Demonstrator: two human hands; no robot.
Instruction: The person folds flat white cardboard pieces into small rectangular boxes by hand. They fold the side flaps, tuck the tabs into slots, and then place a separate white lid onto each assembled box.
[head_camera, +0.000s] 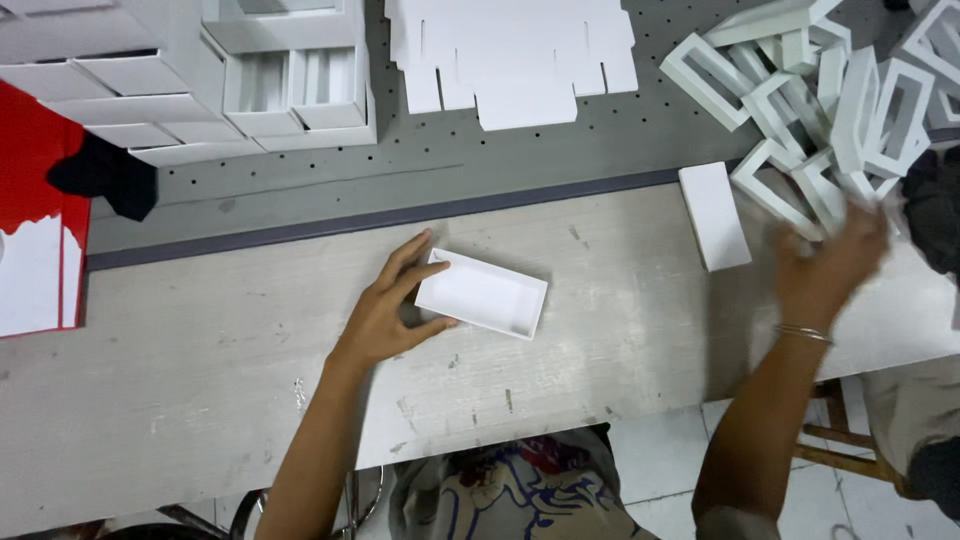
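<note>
A shallow white open box tray lies on the pale worktable. My left hand holds its left end, thumb below and fingers along the top edge. My right hand is blurred and reaches into a heap of white rectangular cardboard frames at the right. Its fingers touch the lowest frames; whether it grips one is unclear. A flat white lid-like piece lies between the tray and the heap.
Flat die-cut white cardboard sheets lie at the back centre on a grey perforated surface. Stacked white boxes stand at the back left, beside a red and white object. A wooden stool is below right.
</note>
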